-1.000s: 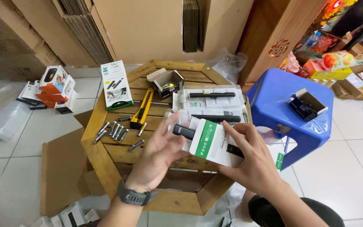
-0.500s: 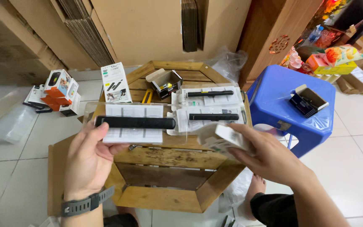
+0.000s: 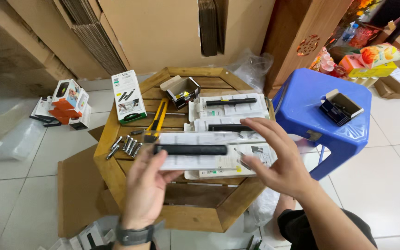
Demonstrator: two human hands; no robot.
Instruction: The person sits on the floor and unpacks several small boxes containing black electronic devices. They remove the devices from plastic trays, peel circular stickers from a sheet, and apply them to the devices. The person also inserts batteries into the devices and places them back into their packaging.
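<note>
My left hand holds a clear plastic tray with a long black cylindrical tool lying in it, level above the front of the wooden hexagonal table. My right hand is at the tray's right end, fingers spread, touching or just off its edge. Under the tray lies a white printed sheet. Two more trays with black tools rest further back on the table.
On the table: a yellow utility knife, several metal bits, an open small box, an upright white-green box. A blue plastic stool with a small open box stands at right. Cardboard sheets lean behind; packages lie left.
The tray with the black tool has shifted right, toward the table's centre. My right hand no longer holds the white box and has come to the tray's right end.
</note>
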